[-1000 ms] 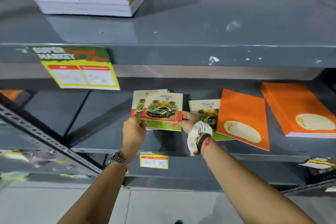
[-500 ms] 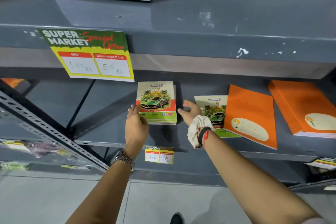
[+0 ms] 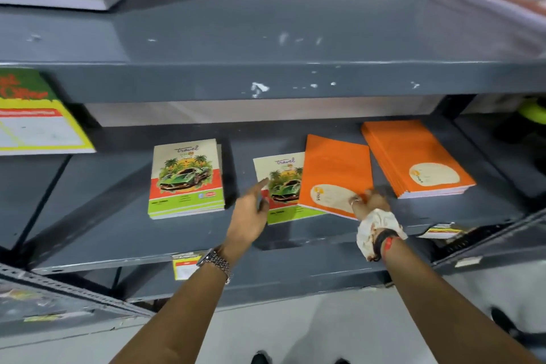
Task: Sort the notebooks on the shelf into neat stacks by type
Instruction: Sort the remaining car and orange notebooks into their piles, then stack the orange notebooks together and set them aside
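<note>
With the right hand (image 3: pixel 373 199), fingers spread on the loose orange paper notebook (image 3: pixel 335 170) overlapping a green car-cover notebook (image 3: pixel 279 183), which the open left hand (image 3: pixel 251 211) nears, a shift toward the orange stack (image 3: pixel 413 156) at 2 o'clock is judged due.

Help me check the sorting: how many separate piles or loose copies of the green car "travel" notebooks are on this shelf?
2. A squared stack of travel notebooks sits at the shelf's left; a loose travel notebook lies beside it, its right edge under the lone orange notebook. More copies could be hidden beneath.
</note>
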{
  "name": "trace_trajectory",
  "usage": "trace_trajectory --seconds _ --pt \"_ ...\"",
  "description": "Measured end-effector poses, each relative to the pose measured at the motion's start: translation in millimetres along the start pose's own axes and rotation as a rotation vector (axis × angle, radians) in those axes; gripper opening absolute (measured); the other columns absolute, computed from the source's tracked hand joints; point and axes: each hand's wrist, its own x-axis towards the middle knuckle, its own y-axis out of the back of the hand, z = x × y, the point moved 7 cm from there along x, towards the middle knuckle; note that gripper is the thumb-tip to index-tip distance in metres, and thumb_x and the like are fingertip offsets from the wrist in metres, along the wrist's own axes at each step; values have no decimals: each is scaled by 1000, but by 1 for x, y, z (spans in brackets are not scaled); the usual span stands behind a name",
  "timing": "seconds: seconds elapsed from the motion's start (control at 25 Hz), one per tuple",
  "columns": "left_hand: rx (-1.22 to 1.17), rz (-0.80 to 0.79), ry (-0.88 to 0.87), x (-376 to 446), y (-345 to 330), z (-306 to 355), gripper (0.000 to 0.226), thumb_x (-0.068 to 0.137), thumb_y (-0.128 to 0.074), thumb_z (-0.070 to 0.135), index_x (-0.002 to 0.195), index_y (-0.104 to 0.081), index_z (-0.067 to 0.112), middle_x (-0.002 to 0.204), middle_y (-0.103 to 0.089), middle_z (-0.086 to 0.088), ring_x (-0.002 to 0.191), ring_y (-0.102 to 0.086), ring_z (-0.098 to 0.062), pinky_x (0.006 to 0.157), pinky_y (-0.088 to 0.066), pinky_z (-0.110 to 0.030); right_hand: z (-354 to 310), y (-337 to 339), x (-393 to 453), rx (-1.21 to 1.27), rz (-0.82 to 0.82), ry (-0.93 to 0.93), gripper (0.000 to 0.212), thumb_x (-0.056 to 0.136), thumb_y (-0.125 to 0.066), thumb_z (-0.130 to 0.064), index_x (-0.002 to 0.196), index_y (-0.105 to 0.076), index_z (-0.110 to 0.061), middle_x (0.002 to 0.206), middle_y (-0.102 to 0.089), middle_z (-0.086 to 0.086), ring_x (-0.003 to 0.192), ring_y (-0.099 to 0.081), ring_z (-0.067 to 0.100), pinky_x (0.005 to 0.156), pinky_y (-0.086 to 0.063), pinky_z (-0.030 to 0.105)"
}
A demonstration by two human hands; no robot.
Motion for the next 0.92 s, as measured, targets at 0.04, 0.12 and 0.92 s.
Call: trace_trajectory --seconds 0.04,0.12,0.92 --pt "8 -52 -6 4 -16 10 46 93 -45 8 138 -40 16 104 -67 -15 76 -59 -23 71 -46 -24 7 7 1 -53 -5 -32 31 75 -65 -28 100 -63 -10 121 -60 19 113 -53 39 99 -45 45" --pt "-21 -181 4 10 -45 25 46 94 -45 11 139 -38 14 127 -59 -11 102 -59 -24 91 -46 -29 16 15 3 -132 -5 -64 37 76 -66 -32 102 -61 -7 123 -56 22 114 -51 41 99 -45 44" --pt "-634 22 289 9 -130 72 32 95 -46 13 126 -45 3 110 -62 -19 83 -65 -24 60 -57 -15 10 98 59 544 -390 174 39 77 -64 10 115 -57 5 120 -62 24 81 -61 19 66 -55 16"
